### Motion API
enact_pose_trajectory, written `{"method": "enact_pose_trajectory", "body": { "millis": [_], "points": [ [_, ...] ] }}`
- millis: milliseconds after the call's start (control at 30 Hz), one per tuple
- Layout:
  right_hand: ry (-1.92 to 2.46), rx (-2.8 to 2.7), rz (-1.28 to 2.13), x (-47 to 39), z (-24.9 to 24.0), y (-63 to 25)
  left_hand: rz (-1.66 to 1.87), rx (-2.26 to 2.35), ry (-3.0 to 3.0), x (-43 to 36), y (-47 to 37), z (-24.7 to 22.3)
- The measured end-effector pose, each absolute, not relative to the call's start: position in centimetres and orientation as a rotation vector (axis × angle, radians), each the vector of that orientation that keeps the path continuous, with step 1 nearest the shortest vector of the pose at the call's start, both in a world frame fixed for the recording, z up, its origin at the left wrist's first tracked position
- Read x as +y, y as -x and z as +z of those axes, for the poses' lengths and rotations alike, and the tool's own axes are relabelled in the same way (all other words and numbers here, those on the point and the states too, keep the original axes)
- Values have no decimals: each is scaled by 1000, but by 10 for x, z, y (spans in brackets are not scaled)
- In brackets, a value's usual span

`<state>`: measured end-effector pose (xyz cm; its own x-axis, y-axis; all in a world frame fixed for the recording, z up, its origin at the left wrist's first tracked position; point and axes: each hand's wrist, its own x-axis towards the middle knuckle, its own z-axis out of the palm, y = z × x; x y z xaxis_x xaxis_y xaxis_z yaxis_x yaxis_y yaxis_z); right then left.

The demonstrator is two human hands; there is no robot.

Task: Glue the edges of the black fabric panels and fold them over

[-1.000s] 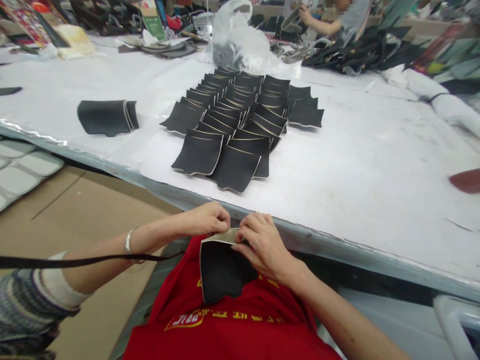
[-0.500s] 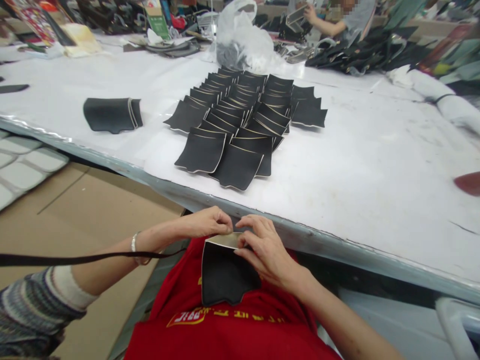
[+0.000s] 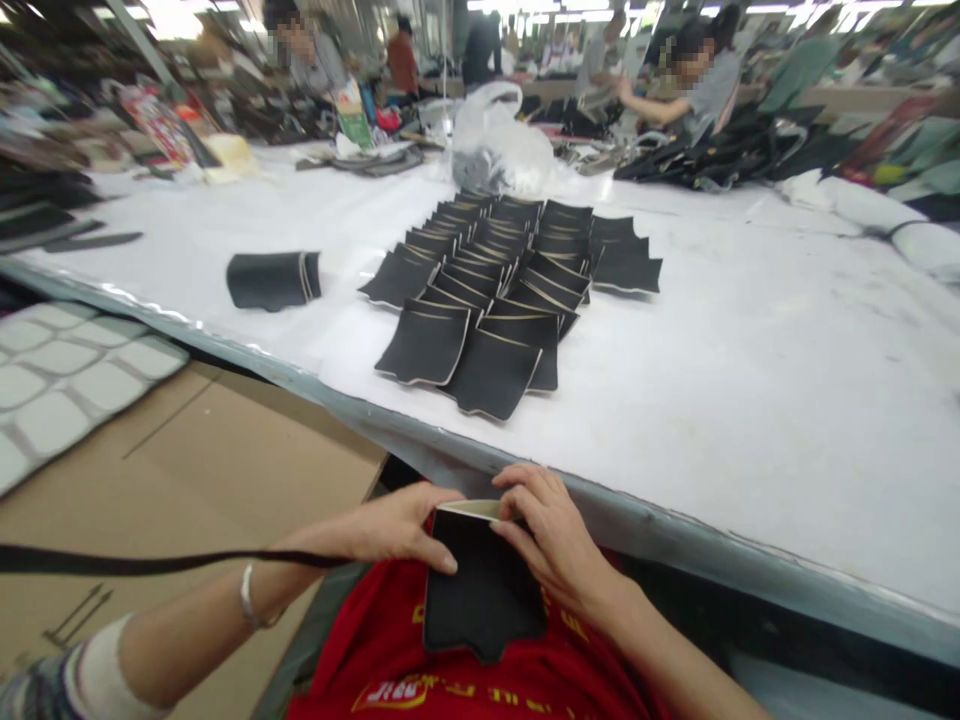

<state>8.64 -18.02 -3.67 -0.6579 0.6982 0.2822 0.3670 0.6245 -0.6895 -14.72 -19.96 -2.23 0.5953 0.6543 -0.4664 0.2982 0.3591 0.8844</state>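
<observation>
We have two hands, left hand [image 3: 394,525] and right hand [image 3: 553,535], on one black panel [image 3: 484,590]. Near the front edge of the white surface [image 3: 765,380] sits one black bundle [image 3: 266,280]; reaching toward the far edge, we count over a dozen overlapping panels [image 3: 493,372] and, beyond them, one plastic bag [image 3: 501,135].

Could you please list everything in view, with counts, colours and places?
Table: one, white, across the middle
Overlapping pieces: many, black, centre
Separate pieces: at least two, black, centre-left
Plastic bag: one, translucent, far centre
Background clutter: uncounted, mixed colours, far edge
People: several, varied clothing, background
Patterned mat: one, white and grey, left
Cardboard: count unclear, brown, lower left
Held piece: one, black, lower centre
Garment: one, red, bottom centre
Left hand: one, bare, held piece's upper left
Right hand: one, bare, its upper right
</observation>
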Motion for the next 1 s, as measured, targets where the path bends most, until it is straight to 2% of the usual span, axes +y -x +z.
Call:
{"method": "enact_pose_trajectory", "body": {
  "millis": [133,367,467,600,700,800,1000],
  "points": [
    [860,-2274,814,-176,-28,-86,412,927,-1092,-201,146,-19],
    [1045,-1775,501,-147,0,-98,677,1077,-1209,-132,165,45],
    [1165,-1588,619,-128,0,-91,765,1135,-1293,-92,164,48],
    [1197,-1426,905,-104,-9,-73,690,1141,-1365,-51,154,29],
    [1165,-1336,989,-90,-18,-62,668,1166,-1475,-29,157,16],
    [1202,-1422,898,-82,-33,-57,755,1260,-1524,-15,172,9],
    [1156,-1952,438,-74,-67,-54,823,1444,-1631,-6,196,10]
  ]
}}
